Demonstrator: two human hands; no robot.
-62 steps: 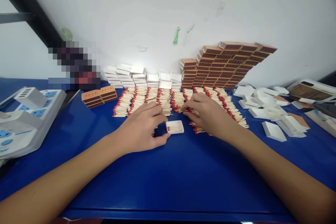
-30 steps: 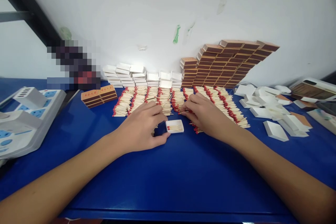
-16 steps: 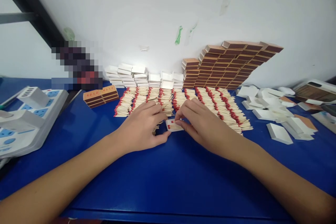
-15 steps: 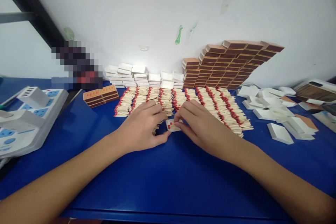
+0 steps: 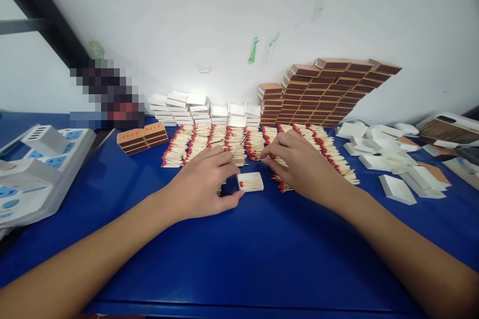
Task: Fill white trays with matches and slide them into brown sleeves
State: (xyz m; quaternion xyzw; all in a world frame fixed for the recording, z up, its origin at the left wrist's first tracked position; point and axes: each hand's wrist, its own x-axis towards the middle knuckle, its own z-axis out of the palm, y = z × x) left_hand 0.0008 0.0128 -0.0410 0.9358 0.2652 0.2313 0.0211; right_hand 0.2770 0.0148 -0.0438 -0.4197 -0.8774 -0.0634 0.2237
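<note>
A small white matchbox tray (image 5: pixel 256 189) lies on the blue table with a few red-headed matches (image 5: pixel 250 184) inside. My left hand (image 5: pixel 209 182) grips its left end between thumb and fingers. To the tray's upper right, my right hand (image 5: pixel 299 162) has thumb and forefinger brought together at the matches; whatever is between the tips is too small to make out. Rows of loose matches (image 5: pixel 256 143) spread behind both hands, partly covered by them.
Stacked white trays (image 5: pixel 197 98) and a wall of brown matchboxes (image 5: pixel 329 92) stand against the wall. More matchboxes (image 5: pixel 142 139) sit at left, near a power strip (image 5: pixel 75 159). Loose white trays (image 5: pixel 397 189) are heaped at right, beside a phone (image 5: pixel 449 128).
My right hand has moved off the tray, up and to the right, to the rows of matches. The tray with its few matches is now uncovered. My left hand keeps its hold.
</note>
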